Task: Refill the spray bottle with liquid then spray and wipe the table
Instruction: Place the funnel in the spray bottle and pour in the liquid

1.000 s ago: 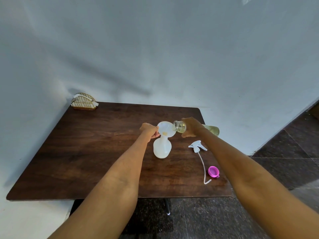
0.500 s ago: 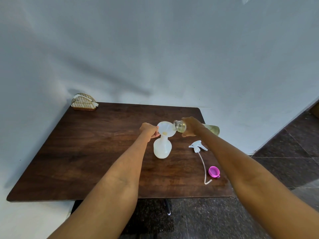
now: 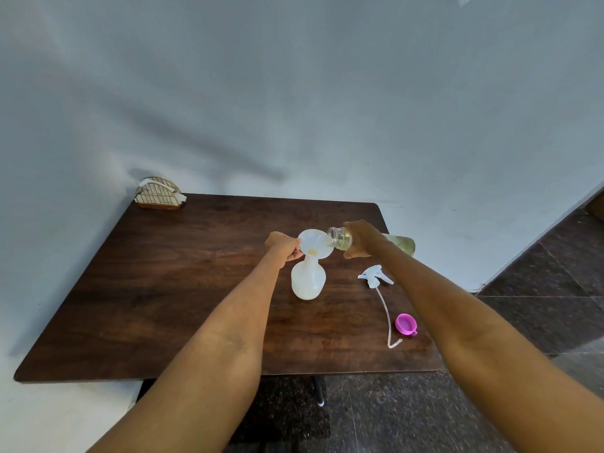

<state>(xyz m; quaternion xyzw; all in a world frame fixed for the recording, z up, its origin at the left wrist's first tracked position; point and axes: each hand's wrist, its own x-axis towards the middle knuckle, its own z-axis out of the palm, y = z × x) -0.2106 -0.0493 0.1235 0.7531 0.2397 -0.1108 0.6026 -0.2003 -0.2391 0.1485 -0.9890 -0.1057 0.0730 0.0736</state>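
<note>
A white translucent spray bottle (image 3: 308,281) stands upright on the dark wooden table (image 3: 170,282), with a white funnel (image 3: 314,242) in its neck. My left hand (image 3: 283,246) grips the funnel's left rim. My right hand (image 3: 361,239) holds a clear refill bottle (image 3: 340,238) tipped on its side, its open mouth over the funnel. Yellowish liquid shows in the bottle's far end (image 3: 403,245) and pools in the funnel. The white trigger sprayer head (image 3: 374,277) with its long tube lies on the table to the right.
A pink cap (image 3: 406,324) lies near the table's right front corner, beside the tube's end. A gold wire napkin holder (image 3: 158,193) with white napkins stands at the far left corner. Grey walls close the far side; dark tiled floor lies to the right.
Both hands hold nearly the same pose. The refill bottle stays tipped over the funnel with liquid in the funnel's bottom.
</note>
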